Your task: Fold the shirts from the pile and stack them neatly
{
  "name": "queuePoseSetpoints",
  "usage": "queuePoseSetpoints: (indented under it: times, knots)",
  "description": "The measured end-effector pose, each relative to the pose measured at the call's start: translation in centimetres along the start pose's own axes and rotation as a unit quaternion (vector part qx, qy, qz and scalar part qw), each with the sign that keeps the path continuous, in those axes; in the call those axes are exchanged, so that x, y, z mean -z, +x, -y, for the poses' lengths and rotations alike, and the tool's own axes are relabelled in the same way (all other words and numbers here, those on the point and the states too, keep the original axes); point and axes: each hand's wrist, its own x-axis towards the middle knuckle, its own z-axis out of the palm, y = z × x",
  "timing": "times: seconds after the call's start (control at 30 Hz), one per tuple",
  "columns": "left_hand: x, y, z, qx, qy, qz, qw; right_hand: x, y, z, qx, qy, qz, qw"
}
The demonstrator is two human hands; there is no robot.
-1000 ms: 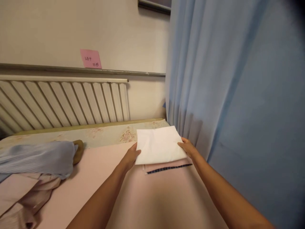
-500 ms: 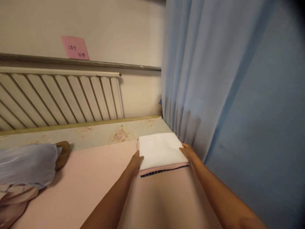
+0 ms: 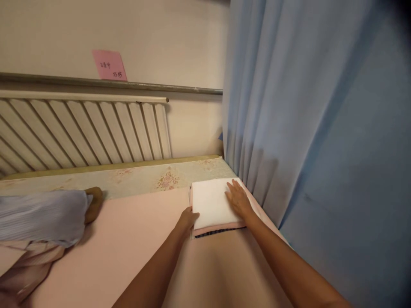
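Note:
A stack of folded cloth lies on a pink sheet (image 3: 135,244). Its top layer is a folded white cloth (image 3: 210,203), with a pink layer and a dark patterned layer (image 3: 220,232) showing at the near edge. My left hand (image 3: 189,219) grips the stack's left edge, thumb on top and the other fingers mostly hidden at the side. Flat on the right part of the white cloth rests my right hand (image 3: 239,200), its fingers stretched out.
Light blue garments (image 3: 41,218) and crumpled pinkish cloth (image 3: 32,273) lie on the left. A floral mattress strip (image 3: 138,173) runs along the back, below a radiator (image 3: 112,132). Blue curtains (image 3: 272,107) hang close on the right. A pink note (image 3: 110,65) stands on the pipe.
My right hand has left the stack's right edge and moved inward onto the top of the white cloth. The left hand keeps its hold. The view has shifted slightly left.

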Motion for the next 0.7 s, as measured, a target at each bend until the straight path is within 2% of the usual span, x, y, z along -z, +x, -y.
queuePoseSetpoints:
  times: [0.13, 0.2, 0.3, 0.4, 0.53, 0.7]
  knots:
    - [0.0, -0.2, 0.6, 0.017, 0.007, -0.003, 1.0, -4.4, -1.5, 1.6, 0.045, -0.067, 0.086, 0.993]
    - [-0.1, -0.3, 0.9, 0.03, 0.009, -0.008, 0.999, -6.0, -2.4, 1.5, 0.056, -0.098, 0.081, 0.99]
    - [0.0, -0.9, 1.4, 0.055, 0.01, -0.018, 0.998, -6.9, -3.0, 1.0, 0.073, -0.138, 0.089, 0.984]
    - [1.0, -2.3, 1.7, 0.08, 0.005, -0.021, 0.997, -6.6, -3.2, 1.0, 0.087, -0.155, 0.084, 0.98]
    - [4.5, -6.2, 2.3, 0.096, -0.006, -0.022, 0.995, -6.0, -4.4, 1.4, 0.099, -0.162, 0.076, 0.979]
    - [11.8, -13.4, 4.2, 0.087, -0.018, -0.066, 0.994, -5.9, -7.9, 1.2, 0.152, -0.165, 0.043, 0.974]
